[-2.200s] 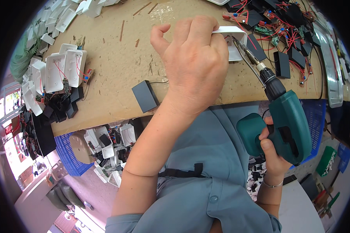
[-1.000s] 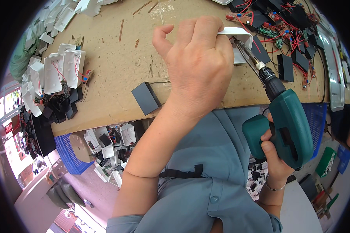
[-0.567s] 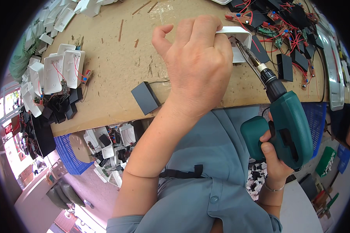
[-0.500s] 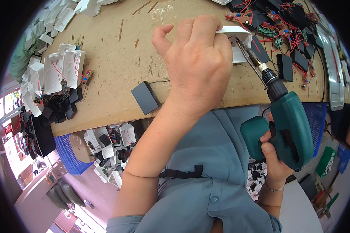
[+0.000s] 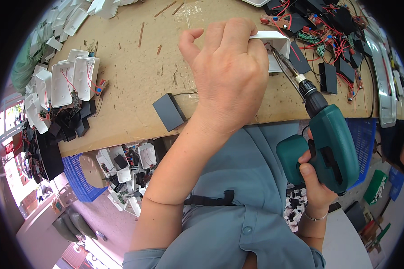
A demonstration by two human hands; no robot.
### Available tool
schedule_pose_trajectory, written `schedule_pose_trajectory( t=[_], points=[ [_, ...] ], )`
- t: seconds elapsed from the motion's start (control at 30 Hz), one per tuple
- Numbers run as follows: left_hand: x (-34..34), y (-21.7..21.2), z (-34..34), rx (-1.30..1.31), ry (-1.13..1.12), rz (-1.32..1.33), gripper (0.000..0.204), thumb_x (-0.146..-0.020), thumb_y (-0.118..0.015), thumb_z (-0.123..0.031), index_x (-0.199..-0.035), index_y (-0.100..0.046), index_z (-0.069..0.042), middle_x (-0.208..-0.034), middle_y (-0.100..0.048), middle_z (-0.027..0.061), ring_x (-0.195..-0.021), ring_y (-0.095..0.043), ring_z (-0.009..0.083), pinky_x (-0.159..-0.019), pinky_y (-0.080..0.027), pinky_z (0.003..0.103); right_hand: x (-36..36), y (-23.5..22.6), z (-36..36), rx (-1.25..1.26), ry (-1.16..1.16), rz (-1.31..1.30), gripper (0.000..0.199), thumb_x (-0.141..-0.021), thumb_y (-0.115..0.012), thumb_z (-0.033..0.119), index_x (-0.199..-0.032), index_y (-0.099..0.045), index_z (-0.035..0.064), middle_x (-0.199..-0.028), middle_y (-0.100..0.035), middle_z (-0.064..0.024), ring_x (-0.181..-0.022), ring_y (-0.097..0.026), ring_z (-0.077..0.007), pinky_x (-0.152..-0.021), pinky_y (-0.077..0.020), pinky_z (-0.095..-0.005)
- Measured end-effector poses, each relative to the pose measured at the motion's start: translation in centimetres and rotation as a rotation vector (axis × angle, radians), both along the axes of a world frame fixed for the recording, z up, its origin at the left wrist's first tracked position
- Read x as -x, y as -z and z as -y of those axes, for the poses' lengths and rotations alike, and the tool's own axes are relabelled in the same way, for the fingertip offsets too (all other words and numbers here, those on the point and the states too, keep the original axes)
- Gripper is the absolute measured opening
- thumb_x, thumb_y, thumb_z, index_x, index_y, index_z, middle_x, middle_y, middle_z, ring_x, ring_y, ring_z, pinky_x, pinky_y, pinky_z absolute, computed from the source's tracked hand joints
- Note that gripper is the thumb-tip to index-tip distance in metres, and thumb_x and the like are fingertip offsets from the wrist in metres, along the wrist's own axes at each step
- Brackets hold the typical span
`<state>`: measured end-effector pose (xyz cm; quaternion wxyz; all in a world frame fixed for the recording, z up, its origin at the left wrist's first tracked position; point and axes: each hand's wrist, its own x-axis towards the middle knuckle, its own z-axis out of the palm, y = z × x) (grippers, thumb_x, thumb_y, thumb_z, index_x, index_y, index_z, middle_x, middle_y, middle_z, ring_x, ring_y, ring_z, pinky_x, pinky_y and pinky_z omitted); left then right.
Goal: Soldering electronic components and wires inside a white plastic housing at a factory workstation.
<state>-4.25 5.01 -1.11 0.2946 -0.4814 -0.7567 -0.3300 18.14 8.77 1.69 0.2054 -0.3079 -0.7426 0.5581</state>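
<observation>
My left hand (image 5: 231, 74) is closed on a white plastic housing (image 5: 280, 42), held on its side above the table with its hollow turned to the right. The palm and fingers hide much of it. In my right hand (image 5: 316, 186) is a green cordless screwdriver (image 5: 334, 145) with a black chuck, its grip wrapped by the fingers. The long bit (image 5: 286, 62) reaches into the housing's hollow; whether it sits on a screw is too small to tell. Beside my left forearm lies a dark grey box (image 5: 169, 112), from which a thin black wire runs behind the wrist.
Circuit boards, red wires and black boxes (image 5: 329, 77) pile up at the far right, by a metal tray (image 5: 386, 85). White housings with wired boards (image 5: 85, 78) stand at the left. Below the table edge sit a blue crate (image 5: 83, 177) and more white parts (image 5: 147, 154).
The screwdriver's body has shifted slightly left, and its bit has gone a little further left in the housing. My left hand keeps its hold.
</observation>
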Motion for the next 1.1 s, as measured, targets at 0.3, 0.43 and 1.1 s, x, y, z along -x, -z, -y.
schedule_pose_trajectory(
  t=[0.3, 0.43, 1.1],
  points=[
    [0.4, -0.2, 0.4, -0.014, 0.079, 0.042, 0.003, -0.063, -0.054, -0.002, -0.061, -0.054, -0.001, -0.085, -0.053, 0.0077, -0.079, -0.049, 0.0235, -0.073, -0.035, 0.037, -1.4, 0.0, 1.1, -0.046, 0.071, -0.148, 0.057, -0.073, -0.068, 0.012, -0.118, -0.041, -0.0101, -0.109, -0.054, -0.0231, -0.068, -0.055, -0.0145, -0.064, -0.0463, -0.026],
    [0.8, -0.5, 0.6, 0.03, 0.11, 0.137, 0.006, -0.065, -0.058, -0.005, -0.065, -0.057, 0.0, -0.088, -0.054, 0.0098, -0.082, -0.05, 0.0253, -0.073, -0.036, 0.037, -1.6, -0.3, 1.1, -0.066, 0.127, -0.197, 0.06, -0.072, -0.069, 0.015, -0.118, -0.04, -0.0104, -0.108, -0.054, -0.0234, -0.067, -0.055, -0.0154, -0.062, -0.0465, -0.0257],
    [9.8, -10.1, 16.9, -0.941, 0.206, 1.169, 0.018, -0.084, -0.056, -0.018, -0.097, -0.054, -0.004, -0.087, -0.062, 0.006, -0.073, -0.058, 0.0112, -0.056, -0.045, 0.025, -1.8, -0.3, 0.7, -0.148, 0.056, -0.34, 0.047, -0.081, -0.056, 0.009, -0.12, -0.037, -0.0078, -0.113, -0.05, -0.021, -0.069, -0.051, -0.0141, -0.06, -0.0428, -0.0249]
  ],
)
